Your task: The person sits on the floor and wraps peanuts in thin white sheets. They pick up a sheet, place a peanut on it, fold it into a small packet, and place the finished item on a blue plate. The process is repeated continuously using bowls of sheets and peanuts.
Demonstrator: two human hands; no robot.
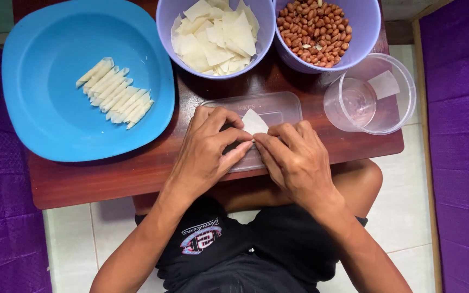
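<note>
Pinching a small white wrapper [254,123] between them, the left hand [207,152] and right hand [295,158] meet fingertip to fingertip, fingers curled narrow on it, over a clear plastic lid [278,106] on the wooden table [109,176]. Beyond lie a blue plate [39,70] of rolled pieces [116,93], a bowl of wrappers [215,35], a bowl of peanuts [315,27] and a clear cup [370,95].

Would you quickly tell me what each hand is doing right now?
Left hand: fingers closed on the pale wrapper piece.
Right hand: fingers pinching the same wrapper piece.
</note>
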